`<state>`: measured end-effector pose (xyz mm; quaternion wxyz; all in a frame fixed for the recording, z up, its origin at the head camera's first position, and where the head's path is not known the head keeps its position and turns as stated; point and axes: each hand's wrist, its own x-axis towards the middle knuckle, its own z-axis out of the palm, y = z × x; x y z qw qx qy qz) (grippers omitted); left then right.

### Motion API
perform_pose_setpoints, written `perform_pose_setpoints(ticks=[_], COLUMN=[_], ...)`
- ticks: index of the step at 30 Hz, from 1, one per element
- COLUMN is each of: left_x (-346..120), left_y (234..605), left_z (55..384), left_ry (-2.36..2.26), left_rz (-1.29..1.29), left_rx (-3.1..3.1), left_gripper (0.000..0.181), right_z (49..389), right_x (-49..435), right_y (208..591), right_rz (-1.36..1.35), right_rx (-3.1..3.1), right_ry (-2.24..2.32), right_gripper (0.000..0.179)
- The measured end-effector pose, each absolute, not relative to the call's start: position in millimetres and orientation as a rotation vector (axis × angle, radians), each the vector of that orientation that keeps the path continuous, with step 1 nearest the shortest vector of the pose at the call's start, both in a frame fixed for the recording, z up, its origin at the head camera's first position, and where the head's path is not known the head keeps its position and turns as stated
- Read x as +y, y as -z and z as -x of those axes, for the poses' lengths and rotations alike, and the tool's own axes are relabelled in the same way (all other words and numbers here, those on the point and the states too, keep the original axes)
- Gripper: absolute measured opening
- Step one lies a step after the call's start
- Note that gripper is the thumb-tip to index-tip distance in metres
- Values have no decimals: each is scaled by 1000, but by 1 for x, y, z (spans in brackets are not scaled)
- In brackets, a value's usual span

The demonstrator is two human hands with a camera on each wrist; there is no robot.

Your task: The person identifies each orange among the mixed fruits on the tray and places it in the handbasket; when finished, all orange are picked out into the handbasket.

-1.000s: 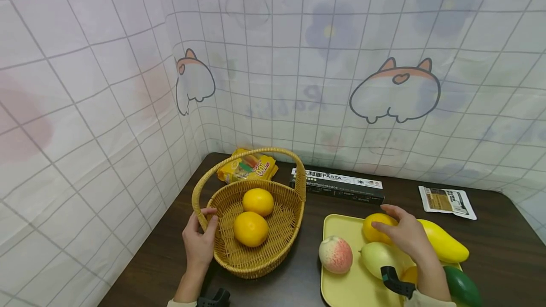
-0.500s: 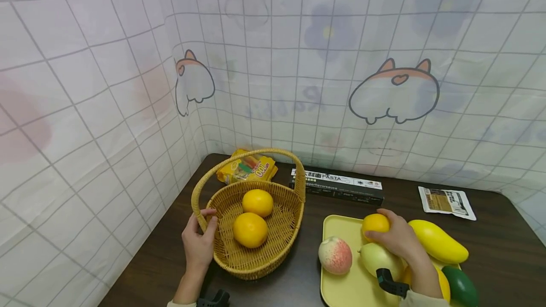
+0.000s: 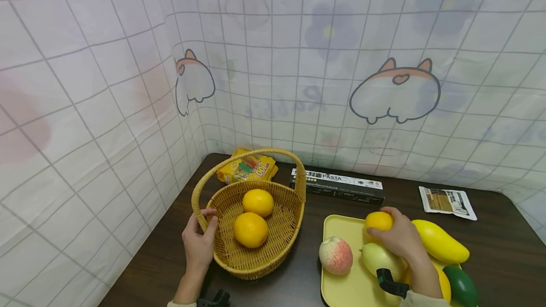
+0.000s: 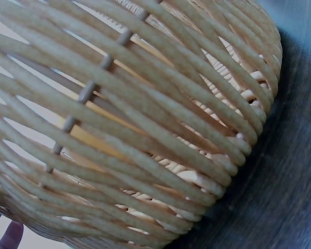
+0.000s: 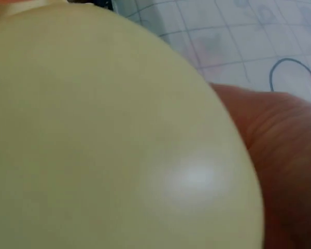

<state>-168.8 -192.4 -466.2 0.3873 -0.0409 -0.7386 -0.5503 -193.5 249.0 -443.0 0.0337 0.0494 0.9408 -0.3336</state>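
In the head view, my left hand (image 3: 199,237) grips the left rim of a wicker basket (image 3: 279,255) at the foot of its arched handle, thumb over the edge. Two oranges (image 3: 250,230) lie inside. My right hand (image 3: 400,235) curls around a third orange (image 3: 377,221) at the back of a yellow tray (image 3: 341,293). Just below that hand sits a pale green pear (image 3: 379,258), which fills much of the right wrist view. The basket's woven side (image 4: 145,114) covers most of the left wrist view, with fingertips (image 4: 10,236) at the lower left corner.
A peach (image 3: 336,255) sits at the tray's left edge. A mango (image 3: 441,243), a dark green fruit (image 3: 462,285) and another yellow fruit (image 3: 442,283) lie to the right. Behind stand a yellow snack bag (image 3: 260,168), a pasta box (image 3: 339,187) and a flat packet (image 3: 448,202).
My right hand's fingers have closed around the orange at the back of the tray, after reaching over it with spread fingers. My left hand and the basket have stayed put.
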Motion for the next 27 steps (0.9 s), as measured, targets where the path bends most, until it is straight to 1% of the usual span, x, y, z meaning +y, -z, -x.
perform_pose_setpoints(ticks=[10,14,17,23,27], left_x=[-192,-199,-202,-193,-194], left_y=[467,484,490,468,472], left_z=[169,178,181,169,171], left_ry=[1402,1415,1412,1385,1392], left_rz=[96,63,50,102,94], left_rx=[-1874,-1884,-1894,-1894,-1894], left_gripper=[15,15,16,16,17], right_z=[190,188,188,187,186], right_x=[241,231,221,199,182], right_y=[429,423,420,414,412], right_rz=[-161,-154,-131,-67,-7], right_rx=[2924,2937,2950,2954,2936], right_ry=[1196,1256,1295,1376,1445], right_gripper=[86,85,82,76,73])
